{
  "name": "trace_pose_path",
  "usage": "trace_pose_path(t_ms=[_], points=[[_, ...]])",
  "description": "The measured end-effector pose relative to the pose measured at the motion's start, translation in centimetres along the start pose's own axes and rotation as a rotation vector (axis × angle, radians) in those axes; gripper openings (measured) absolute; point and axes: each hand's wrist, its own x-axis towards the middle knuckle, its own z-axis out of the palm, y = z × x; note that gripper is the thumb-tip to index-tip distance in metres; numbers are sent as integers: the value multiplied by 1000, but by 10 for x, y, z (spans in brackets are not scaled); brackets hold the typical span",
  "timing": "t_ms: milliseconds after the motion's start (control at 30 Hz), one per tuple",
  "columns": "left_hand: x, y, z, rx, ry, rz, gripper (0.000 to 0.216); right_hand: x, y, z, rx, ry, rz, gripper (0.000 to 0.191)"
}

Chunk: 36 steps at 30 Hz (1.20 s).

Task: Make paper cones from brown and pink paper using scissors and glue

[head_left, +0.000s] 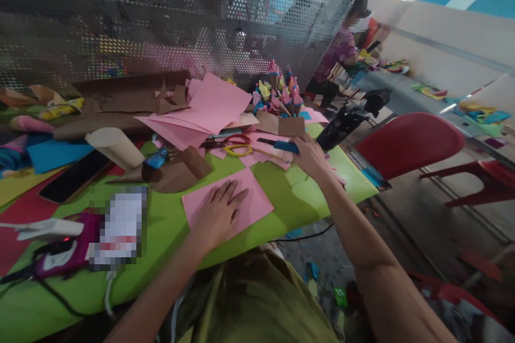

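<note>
Olive-green cloth [261, 295] across the lap, nearest, below the edge of the green table [298, 195]. Left hand [221, 206] palm down, fingers spread, gripping nothing; it presses on a pink sheet [257, 198] lying near that edge. Right hand [311, 155] closed on the blue handle of a cutter [285, 146], its dark end pointing left, above or on pink scraps [261, 156]; contact unclear. Yellow-and-red scissors [237, 149] just left of the cutter. Loose pink sheets [219, 104] piled behind.
</note>
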Motion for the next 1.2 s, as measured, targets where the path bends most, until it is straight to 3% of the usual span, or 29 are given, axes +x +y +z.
trace_pose_path(t_ms=[300,500,767,1200], points=[[13,11,-13,-18,-74,32,58,-101,21,-29,526,-125,-47,42],[25,26,-11,-13,-122,71,64,-147,16,-40,518,-229,-3,36],[25,27,-9,18,-163,85,64,-162,12,-39,286,-279,-39,43],[25,27,-8,-6,-180,80,65,-163,15,-43,304,-331,-55,42]])
